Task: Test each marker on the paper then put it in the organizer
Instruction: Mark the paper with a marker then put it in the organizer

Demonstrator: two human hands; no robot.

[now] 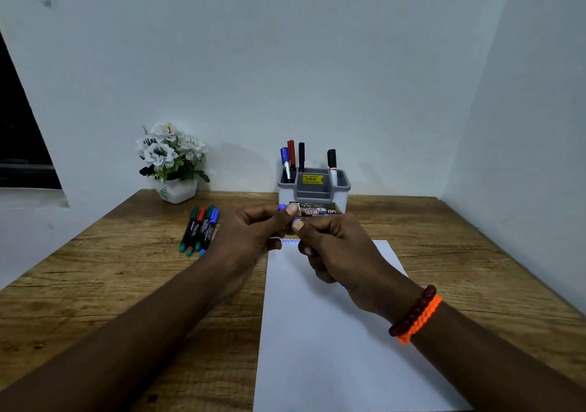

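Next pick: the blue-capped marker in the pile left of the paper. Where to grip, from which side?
Take the blue-capped marker at mid-barrel, coming from above and from its right. It lies flat on the table at the right edge of the marker pile, cap toward the wall, so that side is free while the left side touches its neighbour. Pinch across the barrel with the fingers.

Blue marker [294,220] mostly hidden inside both hands; organizer [344,186] front label partly covered; paper [317,348] cut off below.

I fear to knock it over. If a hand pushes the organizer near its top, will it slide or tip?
The organizer looks like light plastic, so it probably slides easily on the smooth table. It is wide and low, yet its markers stand tall, so a high push might tip it.
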